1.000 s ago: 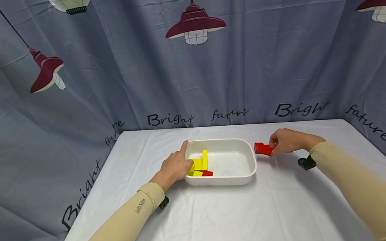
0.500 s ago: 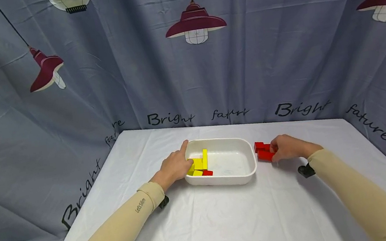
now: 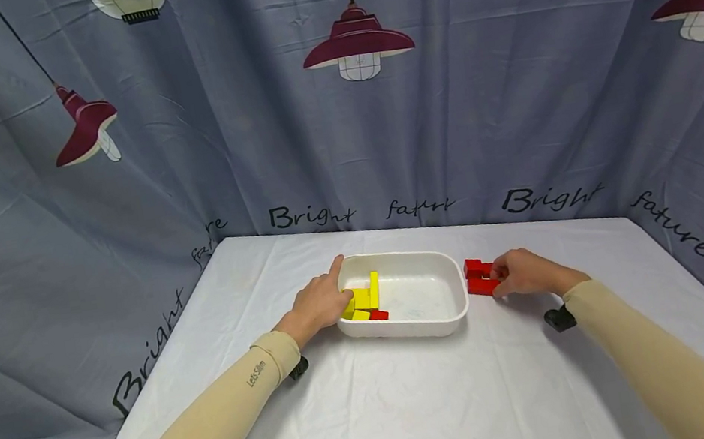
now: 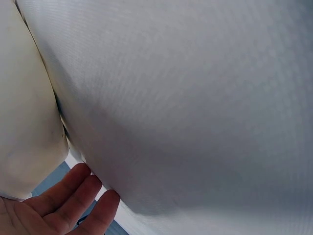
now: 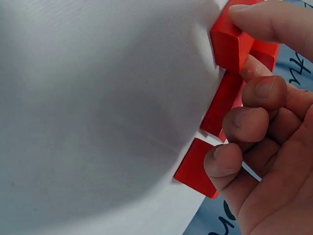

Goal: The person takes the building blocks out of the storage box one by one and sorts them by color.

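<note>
A white plastic basin [image 3: 419, 331] stands at mid-table, with several yellow blocks [image 3: 361, 298] and a red block [image 3: 378, 316] at its left end. My left hand [image 3: 318, 303] holds the basin's left rim, thumb over the edge and index finger along the back corner. In the left wrist view, three fingers [image 4: 80, 208] extend close by the white cloth. Right of the basin, my right hand [image 3: 527, 273] pinches a red block [image 5: 227, 49] between thumb and index finger, low over the table. Its other fingers curl loosely beside more red blocks [image 5: 195, 164].
A white cloth [image 3: 409, 416] covers the table. A grey-blue curtain [image 3: 271, 133] with printed lamps and lettering hangs behind and along both sides. Another red block [image 3: 474, 267] lies just behind the pinched one, close to the basin's right wall.
My right hand has come slightly toward me, bringing the pinched red block in front of the other red ones and lower down. The left hand and basin have stayed put.
</note>
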Demonstrator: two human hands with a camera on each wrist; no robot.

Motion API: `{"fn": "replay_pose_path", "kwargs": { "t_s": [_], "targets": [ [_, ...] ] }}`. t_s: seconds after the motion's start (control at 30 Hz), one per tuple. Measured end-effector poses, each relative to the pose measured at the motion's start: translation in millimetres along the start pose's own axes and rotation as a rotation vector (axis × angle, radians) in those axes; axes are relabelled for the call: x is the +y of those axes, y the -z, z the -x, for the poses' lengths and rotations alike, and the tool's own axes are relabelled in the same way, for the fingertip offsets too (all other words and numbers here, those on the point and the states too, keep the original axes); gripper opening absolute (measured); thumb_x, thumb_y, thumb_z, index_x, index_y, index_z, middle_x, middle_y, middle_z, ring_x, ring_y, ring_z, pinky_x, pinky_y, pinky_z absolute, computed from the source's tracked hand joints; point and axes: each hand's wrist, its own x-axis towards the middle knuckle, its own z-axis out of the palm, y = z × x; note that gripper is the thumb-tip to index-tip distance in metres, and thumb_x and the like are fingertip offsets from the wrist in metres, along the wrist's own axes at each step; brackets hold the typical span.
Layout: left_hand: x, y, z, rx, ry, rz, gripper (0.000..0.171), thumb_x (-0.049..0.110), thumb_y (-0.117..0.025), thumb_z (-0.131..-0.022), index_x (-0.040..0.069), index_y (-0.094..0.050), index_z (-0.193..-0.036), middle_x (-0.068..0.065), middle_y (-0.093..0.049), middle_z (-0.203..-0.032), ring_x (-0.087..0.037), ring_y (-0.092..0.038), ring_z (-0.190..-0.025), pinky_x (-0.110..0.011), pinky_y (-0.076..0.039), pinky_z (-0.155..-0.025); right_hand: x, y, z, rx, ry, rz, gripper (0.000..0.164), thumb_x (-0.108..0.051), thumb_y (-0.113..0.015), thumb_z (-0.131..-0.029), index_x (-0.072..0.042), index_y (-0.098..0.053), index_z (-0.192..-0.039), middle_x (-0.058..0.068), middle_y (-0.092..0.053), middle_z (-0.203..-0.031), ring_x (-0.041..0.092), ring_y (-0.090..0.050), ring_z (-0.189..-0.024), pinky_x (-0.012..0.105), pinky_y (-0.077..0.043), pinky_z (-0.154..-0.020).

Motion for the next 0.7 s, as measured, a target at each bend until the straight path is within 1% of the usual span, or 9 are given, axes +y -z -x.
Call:
{"fn": "replay_pose_path", "kwargs": {
  "t_s": [0.23,0.43,0.6,0.7],
  "targets": [
    [-0.1,-0.2,0.4,0.004,-0.003,-0.004,0.075,0.036,-0.048,-0.096,0.024,-0.015,-0.162,-0.015,-0.058,-0.141,-0.03,-0.059,-0.123,-0.05,-0.05,-0.096,6.8,-2.8,1.3,0.015,-0.024,-0.037,0.029,-0.021,-0.082,-0.082,-0.005,-0.07,-0.102,0.007,-0.062,-0.088,0.021,-0.054,-0.082,0.029,-0.049,-0.07],
    [-0.2,-0.1,0.6,0.005,-0.002,-0.006,0.075,0.035,-0.048,-0.096,0.024,-0.015,-0.162,-0.016,-0.058,-0.141,-0.03,-0.059,-0.123,-0.05,-0.05,-0.096,12.6,-5.3,0.8,0.033,0.004,-0.054,0.033,-0.021,-0.083,-0.082,-0.002,-0.071,-0.106,0.008,-0.062,-0.092,0.022,-0.054,-0.084,0.03,-0.049,-0.07],
    [0.5,-0.5,0.0,0.0,0.009,-0.005,0.075,0.036,-0.048,-0.096,0.025,-0.015,-0.163,-0.015,-0.058,-0.141,-0.029,-0.059,-0.124,-0.05,-0.05,-0.096,17.0,-7.2,-2.0,0.042,0.014,-0.061,0.033,-0.021,-0.082,-0.082,-0.002,-0.072,-0.108,0.007,-0.062,-0.091,0.022,-0.053,-0.084,0.03,-0.048,-0.07],
    [0.6,-0.8,-0.1,-0.001,0.008,-0.004,0.075,0.036,-0.048,-0.096,0.025,-0.015,-0.163,-0.015,-0.058,-0.141,-0.029,-0.059,-0.123,-0.05,-0.05,-0.096,18.1,-7.3,-1.8,0.048,0.024,-0.063,0.037,-0.022,-0.082,-0.082,-0.001,-0.072,-0.111,0.007,-0.062,-0.091,0.022,-0.053,-0.083,0.03,-0.048,-0.069]
  ]
}}
